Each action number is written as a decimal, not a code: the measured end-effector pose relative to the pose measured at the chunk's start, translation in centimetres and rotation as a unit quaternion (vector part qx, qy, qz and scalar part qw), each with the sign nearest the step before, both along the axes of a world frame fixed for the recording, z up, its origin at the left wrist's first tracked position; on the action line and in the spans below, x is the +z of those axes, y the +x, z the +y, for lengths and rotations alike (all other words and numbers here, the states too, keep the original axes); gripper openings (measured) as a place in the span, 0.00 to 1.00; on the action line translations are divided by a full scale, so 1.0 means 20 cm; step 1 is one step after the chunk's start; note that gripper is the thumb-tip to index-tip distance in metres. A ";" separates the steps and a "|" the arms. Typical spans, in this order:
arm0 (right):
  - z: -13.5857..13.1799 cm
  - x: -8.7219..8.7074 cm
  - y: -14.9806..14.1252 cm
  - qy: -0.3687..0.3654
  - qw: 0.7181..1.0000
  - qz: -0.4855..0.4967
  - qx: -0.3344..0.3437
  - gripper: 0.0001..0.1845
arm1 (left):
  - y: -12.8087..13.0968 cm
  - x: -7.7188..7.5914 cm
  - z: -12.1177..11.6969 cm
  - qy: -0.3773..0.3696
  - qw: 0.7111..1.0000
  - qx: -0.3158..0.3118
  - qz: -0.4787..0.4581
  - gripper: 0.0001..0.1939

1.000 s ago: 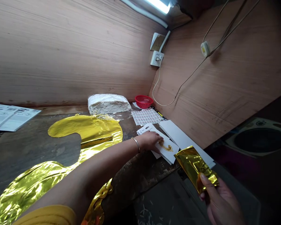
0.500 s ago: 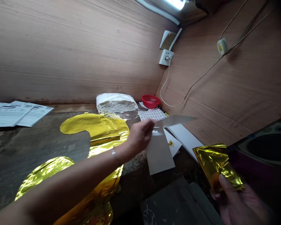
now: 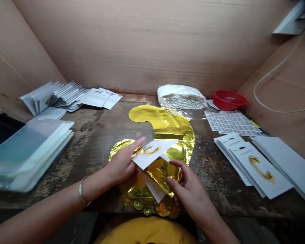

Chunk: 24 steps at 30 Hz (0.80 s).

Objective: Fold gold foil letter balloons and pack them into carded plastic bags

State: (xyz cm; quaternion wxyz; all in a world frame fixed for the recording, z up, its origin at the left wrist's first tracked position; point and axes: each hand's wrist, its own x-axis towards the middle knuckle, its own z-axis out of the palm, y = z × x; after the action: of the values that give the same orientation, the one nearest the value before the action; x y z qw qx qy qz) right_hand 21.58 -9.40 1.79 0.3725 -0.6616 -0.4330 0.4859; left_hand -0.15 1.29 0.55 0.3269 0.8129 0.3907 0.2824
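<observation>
My left hand (image 3: 123, 161), with a silver bangle at the wrist, grips a white folded card (image 3: 155, 151) printed with a gold balloon shape. The card's two flaps stand apart around a folded gold foil balloon (image 3: 163, 173). That foil packet is pinched between the thumb and fingers of my right hand (image 3: 185, 184). Beneath both hands a large flat gold foil balloon (image 3: 173, 123) lies spread on the dark worn table (image 3: 99, 135), its lower part partly covered by the hands and card.
Clear plastic sleeves (image 3: 27, 156) and stacked white cards (image 3: 63, 95) lie at left. A plastic-wrapped white bundle (image 3: 181, 96) and a red basket (image 3: 230, 100) stand at the back. On the right are a sticker sheet (image 3: 231, 122), printed cards (image 3: 261, 169) and a white stack (image 3: 284, 159).
The view has swung left. My left hand has brought a card back from the right side, and my right hand has moved the folded foil balloon in to meet it over the table.
</observation>
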 end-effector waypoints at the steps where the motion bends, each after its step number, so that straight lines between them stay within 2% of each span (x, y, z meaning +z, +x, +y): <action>1: 0.02 -0.02 -0.02 0.001 1.000 -0.009 0.004 0.27 | 0.01 -0.02 0.02 0.001 0.999 -0.033 -0.012 0.24; 3: 0.04 -0.04 -0.03 -0.002 1.000 -0.014 -0.001 0.31 | 0.02 -0.04 0.05 -0.025 0.997 -0.060 -0.037 0.21; 6: 0.05 -0.03 -0.03 -0.028 1.000 -0.003 0.012 0.38 | 0.02 -0.05 0.07 -0.078 0.995 0.009 -0.059 0.19; 8: 0.05 -0.01 -0.04 -0.040 0.999 -0.003 0.030 0.34 | 0.02 -0.05 0.06 -0.096 0.993 0.038 -0.066 0.19; 10: 0.04 -0.01 -0.07 -0.048 0.998 -0.017 0.034 0.28 | 0.02 -0.05 0.05 -0.093 0.993 0.039 -0.067 0.19; 12: 0.05 -0.02 -0.10 -0.058 0.998 -0.028 0.024 0.27 | 0.02 -0.05 0.05 -0.073 0.994 0.040 -0.067 0.18; 16: 0.06 -0.05 -0.13 -0.064 0.996 -0.052 0.018 0.27 | 0.03 -0.05 0.04 -0.034 0.998 0.009 -0.055 0.17; 21: 0.10 -0.06 -0.12 0.005 0.994 -0.111 0.024 0.23 | 0.02 -0.03 0.04 -0.054 0.997 -0.036 -0.043 0.21; 24: 0.12 -0.05 -0.11 0.028 0.990 -0.131 0.036 0.21 | 0.03 -0.05 0.03 -0.041 0.997 -0.044 -0.051 0.22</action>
State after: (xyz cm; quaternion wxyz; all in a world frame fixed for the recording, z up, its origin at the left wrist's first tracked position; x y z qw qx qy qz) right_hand 19.36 -7.10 0.72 0.3132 -0.6926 -0.5156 0.3955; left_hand 0.35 1.93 -0.48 0.3913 0.7997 0.3488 0.2927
